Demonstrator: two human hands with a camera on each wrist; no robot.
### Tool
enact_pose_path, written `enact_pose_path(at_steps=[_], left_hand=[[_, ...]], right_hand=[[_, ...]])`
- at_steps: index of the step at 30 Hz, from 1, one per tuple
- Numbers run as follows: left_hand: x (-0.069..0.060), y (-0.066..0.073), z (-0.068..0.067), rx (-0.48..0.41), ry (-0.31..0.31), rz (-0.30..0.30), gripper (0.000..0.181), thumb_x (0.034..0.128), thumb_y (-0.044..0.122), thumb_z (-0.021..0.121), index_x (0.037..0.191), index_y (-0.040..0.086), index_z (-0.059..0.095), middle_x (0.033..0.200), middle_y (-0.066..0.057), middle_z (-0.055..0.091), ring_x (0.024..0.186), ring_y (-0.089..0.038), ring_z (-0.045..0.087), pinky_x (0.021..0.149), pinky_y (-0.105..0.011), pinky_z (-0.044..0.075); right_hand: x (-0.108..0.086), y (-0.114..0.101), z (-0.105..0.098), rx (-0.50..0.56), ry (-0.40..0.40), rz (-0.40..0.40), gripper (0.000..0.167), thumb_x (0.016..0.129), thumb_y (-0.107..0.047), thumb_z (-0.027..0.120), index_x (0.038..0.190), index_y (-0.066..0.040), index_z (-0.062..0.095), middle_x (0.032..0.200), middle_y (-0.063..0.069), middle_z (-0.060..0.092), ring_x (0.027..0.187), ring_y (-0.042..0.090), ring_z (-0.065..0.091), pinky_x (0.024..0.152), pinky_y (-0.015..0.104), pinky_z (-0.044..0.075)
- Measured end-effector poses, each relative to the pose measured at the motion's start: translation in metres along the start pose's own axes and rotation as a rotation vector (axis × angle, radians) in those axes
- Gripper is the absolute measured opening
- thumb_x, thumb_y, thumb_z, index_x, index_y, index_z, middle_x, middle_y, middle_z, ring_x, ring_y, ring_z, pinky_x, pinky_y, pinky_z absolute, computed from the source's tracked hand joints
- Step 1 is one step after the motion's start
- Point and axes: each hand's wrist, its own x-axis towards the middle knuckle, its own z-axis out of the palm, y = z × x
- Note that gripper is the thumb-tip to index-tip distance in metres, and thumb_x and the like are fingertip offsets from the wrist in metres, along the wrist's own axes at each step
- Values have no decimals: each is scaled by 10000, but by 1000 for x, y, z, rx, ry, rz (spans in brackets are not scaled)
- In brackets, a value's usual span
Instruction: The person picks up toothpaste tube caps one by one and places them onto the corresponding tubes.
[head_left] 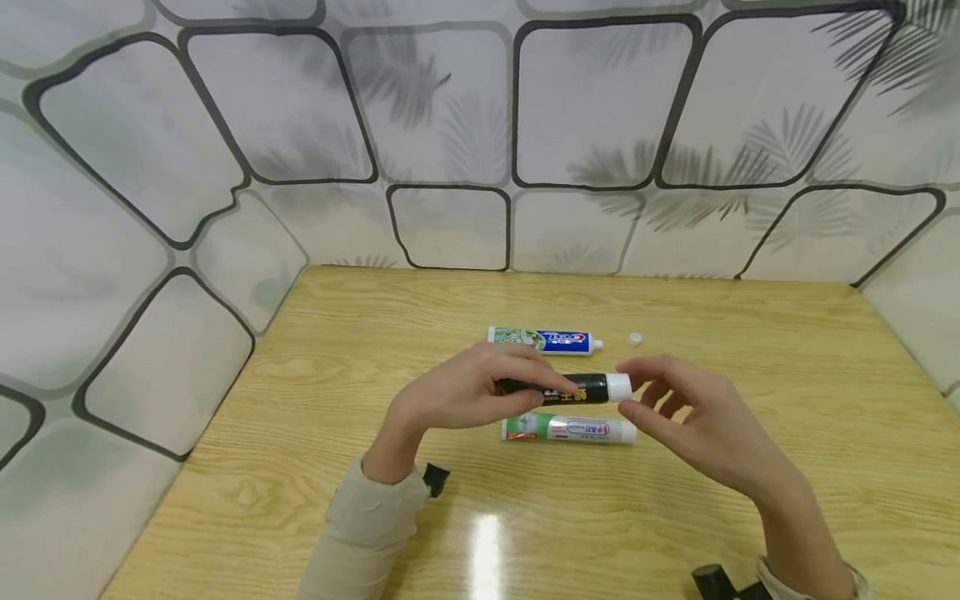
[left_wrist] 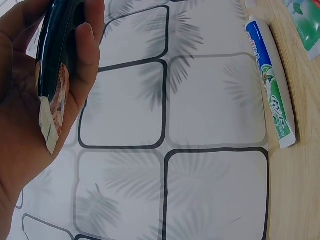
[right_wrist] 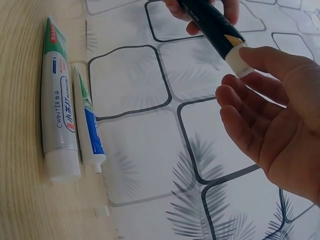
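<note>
A black toothpaste tube [head_left: 596,388] with yellow lettering is held above the table, its white cap [head_left: 619,387] toward the right. My left hand [head_left: 476,387] grips the tube's body; its crimped tail [left_wrist: 50,125] shows against the palm in the left wrist view. At the other end, my right hand [head_left: 701,421] pinches the white cap between thumb and index finger, the other fingers loosely bent. Behind lies a blue and green toothpaste tube [head_left: 567,342] with its nozzle bare. Nearer me is a silver and green toothpaste tube [head_left: 581,428], white cap on.
A small loose white cap [head_left: 635,339] sits on the wooden table [head_left: 360,333], right of the blue tube's nozzle. Patterned cloth walls [head_left: 450,225] rise at the table's back and sides. Light reflects off the tabletop near the front.
</note>
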Motion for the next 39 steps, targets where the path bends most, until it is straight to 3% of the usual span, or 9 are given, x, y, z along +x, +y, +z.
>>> enact_pose_path(at_steps=[11,16,23,31,39], left_hand=[[0,0,1,-2,5,10,281,989,52,584,1243,94,697,1022,17,643,846,-87,498,689,-231,424],[0,0,0,-14,5,3,282,994,56,578,1249,93,693,1018,18,639,819,-84,490,674,-231,416],[0,0,-1,-22,5,6,280,999,57,569,1249,84,692,1039,16,654,829,-84,500,676,-232,423],[0,0,-1,-25,3,2,283,996,55,571,1250,86,692,1018,7,644,812,-83,492,663,-229,414],[0,2,0,-20,0,-1,282,993,51,572,1244,88,695,1027,13,642,835,-89,496,674,-232,417]], right_hand=[[1,-3,0,-33,-31,110,175,934,-55,685,1083,-140,715,923,-79,693,757,69,617,630,247,518],[1,-3,-2,-12,-44,102,244,964,-57,642,1200,-111,673,1013,-48,690,773,60,608,643,238,510],[0,-2,-3,34,-38,17,558,798,43,793,1288,-135,594,1153,-10,640,777,59,621,644,208,519],[1,-2,-1,31,-33,-6,448,829,71,750,1200,-155,641,1044,-89,651,768,54,613,636,216,525],[1,-3,-1,9,-48,80,306,912,-13,695,1196,-122,665,1038,-67,683,811,61,630,646,250,530]])
